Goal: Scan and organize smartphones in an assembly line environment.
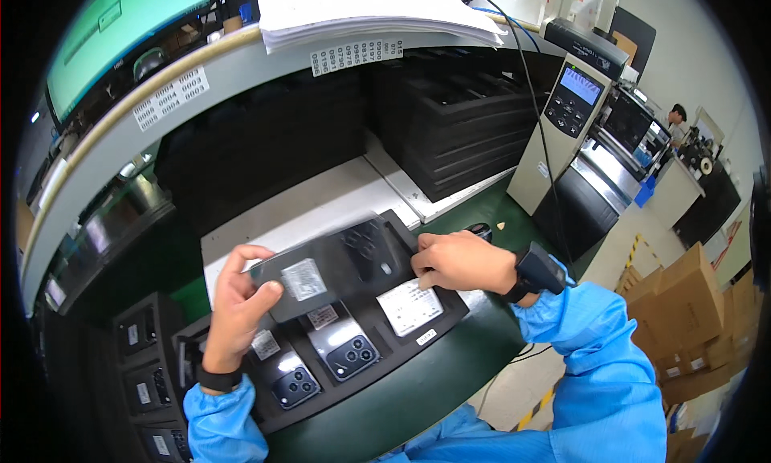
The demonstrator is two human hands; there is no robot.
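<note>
While the left hand (pixel 245 298) pinches a dark phone (pixel 334 261) at one end, the right hand (pixel 462 261) is curled at the other.
Phone sits between the hands, above a black foam tray (pixel 331 383) on the green worktop (pixel 450 375); can't tell if right fingers grip it. White label (pixel 303 279) on its back, print unreadable. Tray slots: two dark-blue phones (pixel 347 357) with small labels, white printed sheet (pixel 410 307) to their right. More labelled phones (pixel 144 392) in compartments at left. Beyond: stacked black trays (pixel 462 138), machine with lit screen (pixel 554 118), numbered stickers (pixel 357 57) along shelf edge (pixel 249 65).
</note>
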